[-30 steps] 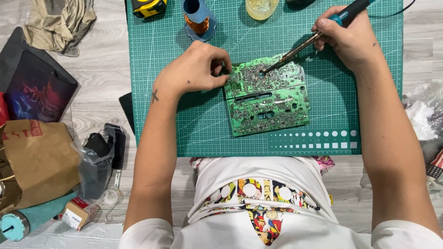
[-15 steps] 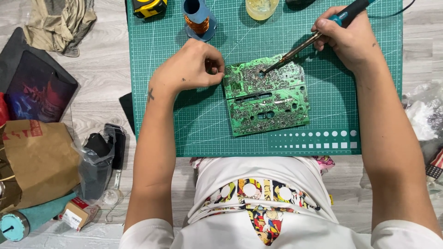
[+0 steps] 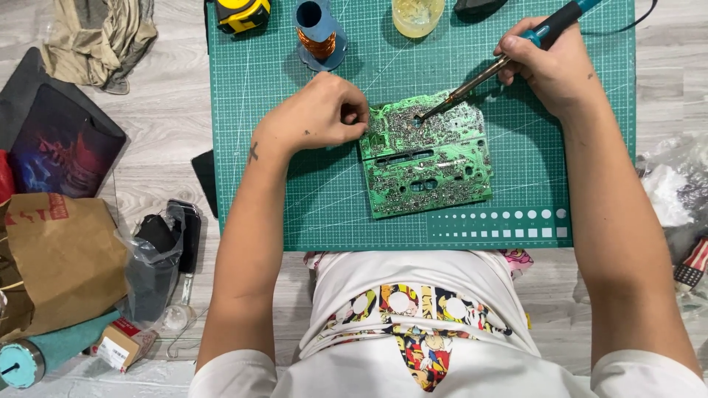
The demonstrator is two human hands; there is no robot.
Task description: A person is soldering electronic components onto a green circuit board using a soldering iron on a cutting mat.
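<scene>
- The green printed circuit board (image 3: 428, 155), solder side up and dotted with silver joints, lies flat near the middle of the green gridded cutting mat (image 3: 310, 214) — I see it slightly tilted against the grid lines.
- My right hand (image 3: 549, 66) is closed around the blue-handled soldering iron (image 3: 509, 59); its metal tip rests on the board's upper part, near the top edge.
- My left hand (image 3: 321, 114) is curled, fingertips pinched together at the board's upper left edge; whether they grip something small I cannot tell.
- Along the mat's far edge stand a blue spool of copper wire (image 3: 318, 33), a yellow tape measure (image 3: 240, 13) and a clear yellowish round jar (image 3: 417, 15).
- Off the mat to my left — on the grey wooden floor (image 3: 169, 110) — lie a brown paper bag (image 3: 63, 258), a dark rectangular pad with a printed picture (image 3: 63, 144) and a crumpled beige cloth (image 3: 99, 37).
</scene>
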